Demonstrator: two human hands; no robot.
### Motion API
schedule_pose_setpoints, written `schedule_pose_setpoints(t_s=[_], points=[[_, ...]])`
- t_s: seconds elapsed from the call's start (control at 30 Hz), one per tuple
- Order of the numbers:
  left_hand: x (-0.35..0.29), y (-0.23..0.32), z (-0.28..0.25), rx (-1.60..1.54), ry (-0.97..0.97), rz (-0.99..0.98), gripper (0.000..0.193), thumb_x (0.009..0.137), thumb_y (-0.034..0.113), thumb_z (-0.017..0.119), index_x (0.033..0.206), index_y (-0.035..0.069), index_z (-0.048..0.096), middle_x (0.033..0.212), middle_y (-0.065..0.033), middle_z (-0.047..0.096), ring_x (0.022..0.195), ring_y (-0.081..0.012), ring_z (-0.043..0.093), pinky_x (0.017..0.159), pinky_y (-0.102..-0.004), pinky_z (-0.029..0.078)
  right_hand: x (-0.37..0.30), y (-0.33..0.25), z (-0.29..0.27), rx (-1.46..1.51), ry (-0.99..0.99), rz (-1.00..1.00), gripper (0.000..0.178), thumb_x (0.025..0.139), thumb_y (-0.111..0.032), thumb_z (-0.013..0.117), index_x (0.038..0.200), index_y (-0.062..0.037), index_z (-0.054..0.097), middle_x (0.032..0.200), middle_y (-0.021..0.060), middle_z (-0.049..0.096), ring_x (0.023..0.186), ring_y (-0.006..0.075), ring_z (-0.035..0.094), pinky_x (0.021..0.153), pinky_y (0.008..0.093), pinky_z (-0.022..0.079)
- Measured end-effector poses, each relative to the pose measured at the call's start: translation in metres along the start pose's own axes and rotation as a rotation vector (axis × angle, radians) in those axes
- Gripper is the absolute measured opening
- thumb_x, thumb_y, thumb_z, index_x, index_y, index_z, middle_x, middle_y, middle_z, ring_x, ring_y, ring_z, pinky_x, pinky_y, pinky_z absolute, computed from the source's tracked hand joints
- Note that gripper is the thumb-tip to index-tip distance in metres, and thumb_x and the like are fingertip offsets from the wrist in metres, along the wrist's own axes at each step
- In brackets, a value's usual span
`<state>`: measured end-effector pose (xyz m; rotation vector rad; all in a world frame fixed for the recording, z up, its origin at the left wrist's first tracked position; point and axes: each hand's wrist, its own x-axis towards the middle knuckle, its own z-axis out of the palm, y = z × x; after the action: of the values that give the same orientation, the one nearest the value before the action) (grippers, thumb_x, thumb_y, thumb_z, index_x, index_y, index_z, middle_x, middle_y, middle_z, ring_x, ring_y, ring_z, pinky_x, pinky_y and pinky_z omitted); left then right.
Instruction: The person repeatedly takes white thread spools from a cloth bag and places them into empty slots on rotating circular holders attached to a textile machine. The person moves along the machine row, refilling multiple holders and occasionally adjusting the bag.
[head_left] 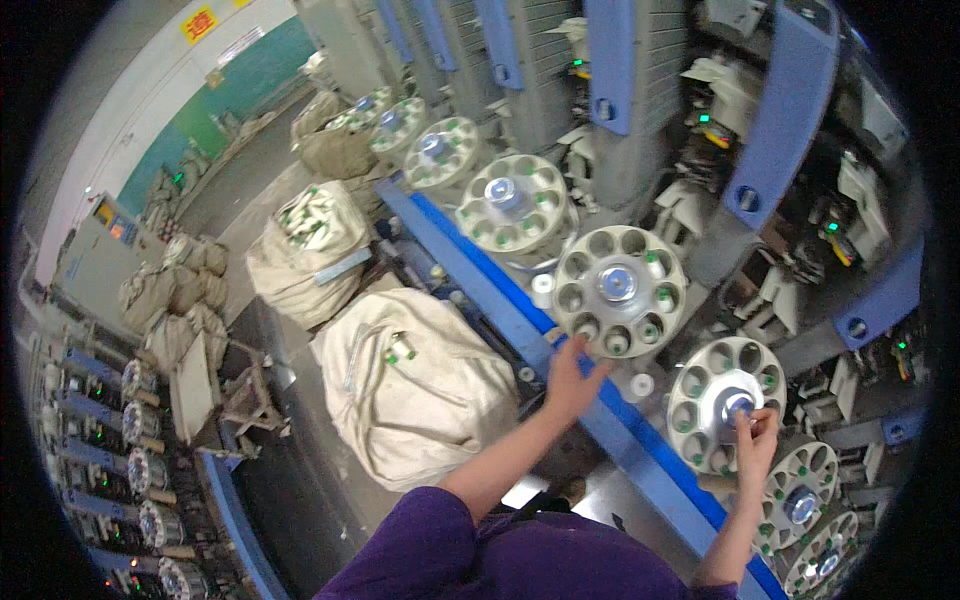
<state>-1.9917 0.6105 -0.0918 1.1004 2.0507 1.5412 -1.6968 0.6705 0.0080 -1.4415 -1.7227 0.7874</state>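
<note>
Head view: two bare hands work over round magazines beside a blue rail.
Left grip: partly open, fingers and thumb spread at the near edge of the left magazine; it seems to hold nothing, though blur hides whether the fingertips touch.
Right grip: fingers curled in beside the blue hub of the right magazine; whether they pinch the hub, a thread or nothing, I cannot tell.
Bobbins: in the left magazine, several green-tipped ones stand in the nearer and right-hand pockets, including a near bobbin just beside the left fingers; pockets on the far side look bare.
Spool: white, by the rail between the two magazines.
Sack: pale cloth, left of the rail, with a few loose bobbins on top.
Handling: best judged pocket by pocket; pinch lightly near the top, keep each bobbin in line with its pocket, and spare the wound thread.
Clearance: keep wrists and sleeves off neighbouring bobbins; steady a magazine by its rim, should it turn.
</note>
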Motion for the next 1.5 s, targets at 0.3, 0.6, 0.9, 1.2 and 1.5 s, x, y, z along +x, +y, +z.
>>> schedule_pose_setpoints(t_s=[0.3,0.6,0.9,1.2,1.5], points=[[-0.076,-0.230,-0.335,1.113,0.435,-1.223,0.110,0.054,0.040,0.081,0.139,0.012,0.018,0.137,-0.0191,0.029,0.123,-0.0322,0.035,0.100,-0.0420,0.034,-0.081,-0.024,0.172,-0.148,-0.664,0.035,0.015,0.078,-0.016,0.065,0.084,-0.0042,0.058,0.072,0.0054,0.059,0.062,0.0142,0.055,0.057,0.0264,0.045],[-0.118,-0.301,-0.416,0.068,0.606,-1.010,0.035,0.066,0.012,0.059,0.099,-0.001,0.057,0.083,-0.0112,0.061,0.080,-0.0207,0.058,0.074,-0.0320,0.045,-0.218,-0.026,0.424,-0.615,-1.445,-0.594,0.038,0.082,-0.037,0.054,0.106,-0.0073,0.054,0.101,0.0177,0.060,0.095,0.0352,0.058,0.094,0.0439,0.037],[-0.033,-0.182,-0.463,-0.997,0.722,-0.715,0.032,0.064,-0.003,0.040,0.093,-0.006,0.052,0.082,-0.0109,0.056,0.074,-0.0227,0.059,0.066,-0.0357,0.052,-0.219,-0.161,0.401,-0.437,-1.973,-0.485,0.036,0.089,-0.039,0.041,0.105,-0.0098,0.054,0.094,0.0165,0.062,0.087,0.0365,0.060,0.073,0.0477,0.047],[0.042,-0.129,-0.520,-0.880,0.599,-0.366,0.035,0.081,0.008,0.052,0.113,-0.004,0.049,0.107,-0.0177,0.057,0.091,-0.0261,0.060,0.079,-0.0360,0.050,-0.211,-0.185,0.461,0.107,-2.026,-0.203,0.039,0.085,-0.038,0.052,0.099,-0.0022,0.057,0.092,0.0179,0.062,0.086,0.0341,0.059,0.074,0.0400,0.047],[-0.039,-0.257,-0.414,0.168,0.214,-0.603,0.027,0.080,0.008,0.058,0.105,0.000,0.054,0.094,-0.0128,0.061,0.084,-0.0198,0.058,0.073,-0.0276,0.046,-0.165,-0.066,0.589,-0.470,-1.058,-0.582,0.033,0.078,-0.010,0.053,0.110,-0.0024,0.052,0.116,0.0145,0.051,0.113,0.0306,0.045,0.090,0.0400,0.042]])
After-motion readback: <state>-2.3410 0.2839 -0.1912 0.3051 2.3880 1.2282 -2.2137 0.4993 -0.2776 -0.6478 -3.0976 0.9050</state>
